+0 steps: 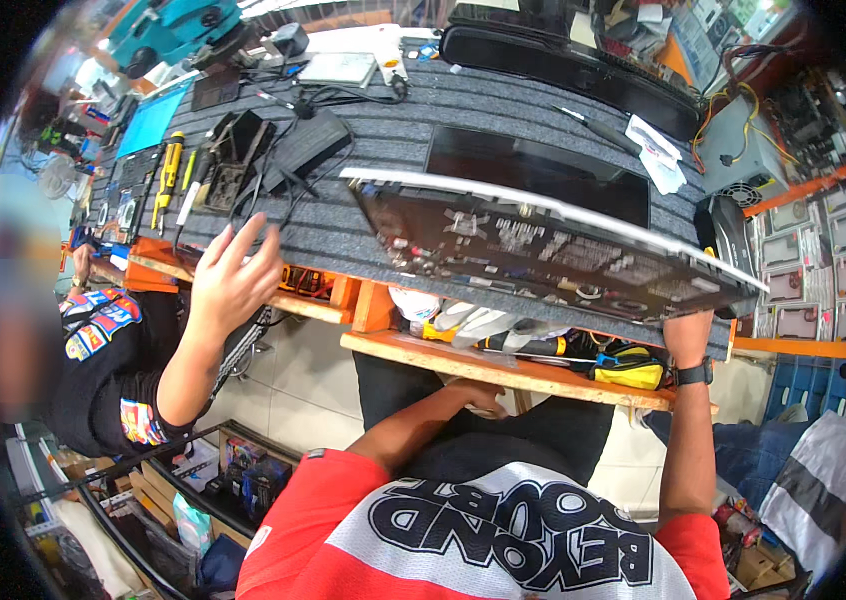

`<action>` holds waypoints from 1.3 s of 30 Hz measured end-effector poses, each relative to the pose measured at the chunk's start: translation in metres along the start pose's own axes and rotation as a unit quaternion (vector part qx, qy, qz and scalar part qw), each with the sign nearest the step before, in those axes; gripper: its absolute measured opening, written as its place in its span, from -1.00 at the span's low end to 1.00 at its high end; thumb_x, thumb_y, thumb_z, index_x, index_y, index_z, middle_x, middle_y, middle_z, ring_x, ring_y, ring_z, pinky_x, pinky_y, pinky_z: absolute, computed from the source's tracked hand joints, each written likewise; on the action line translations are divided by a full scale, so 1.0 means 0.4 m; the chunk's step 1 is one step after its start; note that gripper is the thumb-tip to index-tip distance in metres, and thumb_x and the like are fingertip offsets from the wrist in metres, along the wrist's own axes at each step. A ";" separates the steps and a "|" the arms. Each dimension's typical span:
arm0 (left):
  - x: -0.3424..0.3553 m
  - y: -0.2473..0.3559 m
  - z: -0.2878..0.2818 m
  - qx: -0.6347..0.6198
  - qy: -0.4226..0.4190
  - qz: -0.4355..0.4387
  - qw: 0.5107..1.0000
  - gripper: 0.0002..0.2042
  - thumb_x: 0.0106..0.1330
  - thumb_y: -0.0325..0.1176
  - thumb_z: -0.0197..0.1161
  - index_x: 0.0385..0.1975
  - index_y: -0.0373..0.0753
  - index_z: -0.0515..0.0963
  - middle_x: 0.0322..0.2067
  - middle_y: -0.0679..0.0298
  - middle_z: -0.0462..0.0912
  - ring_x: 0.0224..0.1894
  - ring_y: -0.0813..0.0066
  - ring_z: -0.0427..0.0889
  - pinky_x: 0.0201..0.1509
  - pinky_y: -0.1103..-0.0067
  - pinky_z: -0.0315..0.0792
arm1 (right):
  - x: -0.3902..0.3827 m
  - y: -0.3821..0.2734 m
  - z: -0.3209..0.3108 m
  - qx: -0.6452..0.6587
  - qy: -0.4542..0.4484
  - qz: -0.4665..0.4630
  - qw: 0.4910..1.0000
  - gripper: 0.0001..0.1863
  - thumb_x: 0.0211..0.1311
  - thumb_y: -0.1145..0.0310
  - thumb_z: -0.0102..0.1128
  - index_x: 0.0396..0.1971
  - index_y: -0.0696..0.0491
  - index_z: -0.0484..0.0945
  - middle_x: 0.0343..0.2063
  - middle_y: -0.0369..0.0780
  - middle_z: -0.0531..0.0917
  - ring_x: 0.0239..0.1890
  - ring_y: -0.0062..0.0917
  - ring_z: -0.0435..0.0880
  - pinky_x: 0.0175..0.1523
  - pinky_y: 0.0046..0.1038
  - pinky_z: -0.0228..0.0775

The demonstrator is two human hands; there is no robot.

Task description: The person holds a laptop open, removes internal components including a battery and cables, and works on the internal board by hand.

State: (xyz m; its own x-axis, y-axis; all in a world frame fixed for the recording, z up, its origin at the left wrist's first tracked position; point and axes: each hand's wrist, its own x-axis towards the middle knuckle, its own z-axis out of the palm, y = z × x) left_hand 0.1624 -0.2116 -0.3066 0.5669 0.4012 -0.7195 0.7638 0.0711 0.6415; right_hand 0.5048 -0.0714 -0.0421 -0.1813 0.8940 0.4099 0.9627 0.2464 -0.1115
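A large dark, glossy screen panel [553, 245] with a white edge stands tilted on the bench, its face toward me and mirroring the drawer's tools. My right hand [687, 338], with a black watch at the wrist, grips its lower right corner; the panel hides most of the fingers. Down by my lap, below the open drawer, my left hand [483, 397] hangs empty with loose fingers. Behind the upright panel lies another flat dark panel [533, 165]. A co-worker's open hand [238, 270] hovers over the bench's front edge at the left.
The wooden drawer [503, 368] sticks out toward me, holding gloves, tools and a yellow pouch [633, 366]. Left on the ribbed mat lie screwdrivers [168, 180], a black adapter box [311, 150] and cables. A soldering-iron-like tool [598, 130] and a power supply [740, 155] sit right.
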 end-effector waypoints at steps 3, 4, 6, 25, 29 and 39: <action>-0.051 -0.008 -0.080 -0.068 0.016 0.057 0.996 -0.36 0.35 0.16 0.23 0.24 -0.21 0.49 0.04 0.01 0.66 0.11 0.08 0.62 0.21 0.41 0.46 | 0.013 -0.036 -0.016 0.069 0.011 0.046 0.997 -0.64 0.16 0.40 0.17 -0.04 0.21 0.56 0.00 0.08 0.58 0.10 0.09 0.44 0.24 0.00 0.20; -0.098 -0.004 -0.098 -0.062 0.051 0.088 0.993 -0.36 0.36 0.17 0.23 0.25 -0.21 0.48 0.04 0.01 0.66 0.11 0.08 0.62 0.21 0.41 0.46 | 0.009 -0.022 -0.014 0.057 0.012 0.041 0.997 -0.65 0.15 0.41 0.15 -0.05 0.21 0.56 0.00 0.07 0.58 0.09 0.10 0.44 0.21 0.00 0.22; -0.233 -0.009 -0.119 -0.025 0.154 0.152 0.976 -0.37 0.37 0.16 0.22 0.19 -0.28 0.52 0.05 0.00 0.66 0.10 0.13 0.64 0.20 0.43 0.47 | 0.017 -0.014 0.001 0.055 0.024 0.025 0.998 -0.67 0.16 0.43 0.12 -0.07 0.21 0.56 -0.01 0.06 0.59 0.05 0.08 0.47 0.16 -0.04 0.28; -0.821 0.155 -0.571 -0.285 0.478 0.386 0.736 -0.74 0.50 -0.21 0.15 -0.12 -0.28 0.64 -0.38 0.40 0.65 -0.37 0.72 0.58 -0.39 0.73 0.37 | 0.193 -0.398 -0.539 0.233 0.138 -0.102 0.957 -0.74 0.50 0.33 0.10 -0.01 0.16 0.63 -0.02 -0.23 0.65 0.08 -0.53 0.56 0.20 -0.49 0.32; -0.718 0.185 -0.792 -0.233 0.521 0.370 0.733 -0.73 0.50 -0.21 0.13 -0.08 -0.26 0.65 -0.36 0.41 0.66 -0.35 0.70 0.58 -0.39 0.70 0.39 | 0.235 -0.489 -0.502 0.152 0.091 -0.142 0.974 -0.76 0.43 0.36 0.18 -0.02 0.13 0.66 -0.05 -0.15 0.65 0.07 -0.44 0.57 0.23 -0.46 0.31; -0.446 0.234 -1.057 -0.010 0.634 0.221 0.741 -0.66 0.35 -0.17 0.13 -0.22 -0.35 0.68 -0.20 -0.10 0.71 -0.06 -0.06 0.67 0.08 0.23 0.51 | 0.239 -0.494 -0.443 0.107 0.053 -0.107 0.987 -0.78 0.42 0.41 0.19 -0.08 0.18 0.69 -0.15 -0.17 0.64 -0.04 -0.45 0.56 0.15 -0.48 0.31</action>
State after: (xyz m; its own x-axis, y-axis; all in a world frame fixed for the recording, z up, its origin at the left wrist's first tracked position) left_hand 0.0025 0.1095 -0.0057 0.0045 0.9236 0.3832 0.5774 -0.3153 0.7531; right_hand 0.3330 -0.1009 0.1796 -0.3425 0.7714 0.5364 0.8383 0.5087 -0.1962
